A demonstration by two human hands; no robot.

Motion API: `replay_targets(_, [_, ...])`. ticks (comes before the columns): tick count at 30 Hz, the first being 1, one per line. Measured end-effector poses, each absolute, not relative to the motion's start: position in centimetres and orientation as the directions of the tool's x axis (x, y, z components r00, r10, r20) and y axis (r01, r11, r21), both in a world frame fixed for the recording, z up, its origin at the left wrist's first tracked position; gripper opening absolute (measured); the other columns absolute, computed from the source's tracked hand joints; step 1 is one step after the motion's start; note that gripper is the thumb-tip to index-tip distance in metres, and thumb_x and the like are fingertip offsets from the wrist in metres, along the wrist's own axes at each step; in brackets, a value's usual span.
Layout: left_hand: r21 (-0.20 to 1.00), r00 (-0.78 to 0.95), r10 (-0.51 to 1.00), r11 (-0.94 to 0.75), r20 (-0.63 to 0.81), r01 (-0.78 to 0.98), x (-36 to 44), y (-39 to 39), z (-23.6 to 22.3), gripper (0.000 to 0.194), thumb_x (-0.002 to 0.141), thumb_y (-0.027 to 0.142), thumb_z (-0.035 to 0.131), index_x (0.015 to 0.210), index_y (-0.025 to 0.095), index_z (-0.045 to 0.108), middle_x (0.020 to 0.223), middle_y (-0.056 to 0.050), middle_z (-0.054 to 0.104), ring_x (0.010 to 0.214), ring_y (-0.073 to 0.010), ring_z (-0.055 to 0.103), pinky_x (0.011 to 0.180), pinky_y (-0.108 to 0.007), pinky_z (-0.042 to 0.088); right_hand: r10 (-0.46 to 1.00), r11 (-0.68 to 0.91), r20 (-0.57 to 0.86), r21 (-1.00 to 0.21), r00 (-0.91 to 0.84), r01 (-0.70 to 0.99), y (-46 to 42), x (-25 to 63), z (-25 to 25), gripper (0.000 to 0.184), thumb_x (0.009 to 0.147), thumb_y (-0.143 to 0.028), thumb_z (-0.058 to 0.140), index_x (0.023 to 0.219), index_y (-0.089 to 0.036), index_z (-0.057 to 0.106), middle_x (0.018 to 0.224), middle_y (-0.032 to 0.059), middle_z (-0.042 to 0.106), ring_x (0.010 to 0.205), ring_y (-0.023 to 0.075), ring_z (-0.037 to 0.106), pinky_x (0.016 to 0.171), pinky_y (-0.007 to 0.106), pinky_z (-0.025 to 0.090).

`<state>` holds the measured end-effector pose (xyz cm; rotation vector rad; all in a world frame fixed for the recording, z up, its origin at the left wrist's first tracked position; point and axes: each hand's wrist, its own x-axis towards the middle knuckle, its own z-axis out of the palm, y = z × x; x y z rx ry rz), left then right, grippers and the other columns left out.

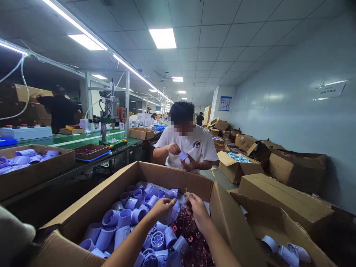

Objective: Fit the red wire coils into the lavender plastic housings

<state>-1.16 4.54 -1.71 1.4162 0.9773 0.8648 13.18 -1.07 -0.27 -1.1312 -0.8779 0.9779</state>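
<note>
My left hand (160,208) and my right hand (196,205) are raised together over a big open cardboard box (111,193). Both are closed in a pinch. The left one grips a pale lilac plastic cup (175,211) taken from the heap of lilac cups (130,222) in the box. Between the right fingertips is a small thin piece (187,194) too tiny to name. Below the hands lies a tangle of dark red small parts (191,237).
A person in a white T-shirt (191,146) sits facing me behind the box, handling a lilac piece. Open cartons (278,200) crowd the right side along the wall. On the left runs a green workbench (83,139) with a press machine (111,111) and trays; another person (59,107) stands there.
</note>
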Motion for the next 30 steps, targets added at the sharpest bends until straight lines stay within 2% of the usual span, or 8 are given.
replay_targets(3, [0.995, 0.432, 0.902, -0.038, -0.007, 0.096, -1.1, 4.6, -1.9, 0.046, 0.061, 0.062, 0.068, 0.062, 0.016, 0.066, 0.042, 0.007, 0.042, 0.043, -0.0079, 0.033, 0.044, -0.022, 0.019, 0.987, 0.022, -0.028, -0.954, 0.161, -0.299, -1.7, 12.7, 0.3, 0.045, 0.059, -0.059, 0.068, 0.073, -0.017, 0.063, 0.055, 0.0004, 0.06, 0.042, 0.0094, 0.044, 0.039, 0.02, 0.024])
replay_targets(7, [0.999, 0.649, 0.76, -0.018, 0.042, -0.044, -1.2, 3.4, -0.5, 0.059, 0.061, 0.07, 0.063, 0.08, 0.015, 0.07, 0.055, 0.002, 0.055, 0.048, -0.009, 0.043, 0.049, -0.021, 0.028, 0.998, -0.066, -0.063, -0.965, -0.021, -0.253, -2.3, 12.1, 0.6, 0.049, 0.055, -0.061, 0.071, 0.071, -0.016, 0.064, 0.053, 0.0021, 0.062, 0.039, 0.0095, 0.043, 0.038, 0.021, 0.023])
replay_targets(11, [0.996, 0.624, 0.779, -0.005, 0.061, -0.091, -1.5, 2.4, 0.7, 0.064, 0.061, 0.07, 0.063, 0.093, 0.015, 0.07, 0.058, 0.0, 0.058, 0.05, -0.0104, 0.045, 0.05, -0.022, 0.031, 0.998, -0.05, -0.055, -0.965, 0.014, -0.258, -2.2, 12.2, 0.3, 0.049, 0.062, -0.065, 0.065, 0.071, -0.017, 0.063, 0.051, 0.0011, 0.06, 0.039, 0.0096, 0.043, 0.04, 0.022, 0.024])
replay_targets(14, [0.999, 0.57, 0.82, -0.05, 0.053, -0.021, -1.6, 2.5, 0.6, 0.065, 0.06, 0.067, 0.067, 0.102, 0.017, 0.068, 0.061, 0.002, 0.058, 0.048, -0.0081, 0.04, 0.049, -0.021, 0.027, 0.991, -0.063, -0.093, -0.958, 0.095, -0.28, -1.9, 12.3, -0.2, 0.049, 0.067, -0.066, 0.06, 0.073, -0.017, 0.061, 0.05, -0.0005, 0.058, 0.039, 0.0093, 0.042, 0.041, 0.022, 0.025])
replay_targets(17, [0.997, 0.55, 0.835, -0.063, 0.024, 0.052, -1.3, 2.9, 0.0, 0.058, 0.056, 0.063, 0.072, 0.088, 0.015, 0.071, 0.053, 0.005, 0.052, 0.047, -0.0071, 0.036, 0.048, -0.021, 0.023, 0.978, -0.081, -0.142, -0.932, 0.15, -0.353, -1.6, 12.2, -0.5, 0.049, 0.071, -0.068, 0.054, 0.077, -0.019, 0.058, 0.049, -0.0016, 0.057, 0.041, 0.0108, 0.044, 0.043, 0.023, 0.028])
replay_targets(20, [1.0, 0.493, 0.87, -0.015, 0.003, 0.022, -1.2, 3.3, -0.2, 0.053, 0.053, 0.064, 0.072, 0.07, 0.013, 0.068, 0.048, 0.006, 0.046, 0.046, -0.0076, 0.036, 0.047, -0.021, 0.024, 0.984, -0.068, -0.126, -0.919, 0.125, -0.389, -1.9, 12.3, -0.2, 0.048, 0.072, -0.067, 0.055, 0.076, -0.02, 0.057, 0.051, -0.0013, 0.056, 0.044, 0.0118, 0.046, 0.046, 0.024, 0.032])
replay_targets(26, [0.962, 0.378, 0.925, 0.132, -0.034, -0.238, -2.1, 3.9, 0.4, 0.057, 0.052, 0.066, 0.071, 0.077, 0.016, 0.061, 0.056, 0.005, 0.051, 0.049, -0.0092, 0.044, 0.048, -0.021, 0.029, 0.998, -0.006, 0.011, -0.964, -0.062, -0.264, -3.2, 13.4, 1.5, 0.044, 0.045, -0.043, 0.087, 0.072, -0.016, 0.064, 0.064, -0.0021, 0.061, 0.056, 0.0087, 0.05, 0.053, 0.021, 0.036])
replay_targets(30, [0.929, 0.417, 0.904, 0.229, -0.092, -0.292, -2.2, 4.0, 0.1, 0.047, 0.057, 0.057, 0.073, 0.076, 0.017, 0.058, 0.057, 0.004, 0.051, 0.047, -0.0088, 0.044, 0.047, -0.021, 0.03, 0.996, -0.024, 0.006, -0.95, -0.094, -0.313, -3.5, 13.8, 1.3, 0.043, 0.046, -0.044, 0.086, 0.07, -0.017, 0.062, 0.069, -0.0004, 0.066, 0.055, 0.0081, 0.054, 0.051, 0.019, 0.039])
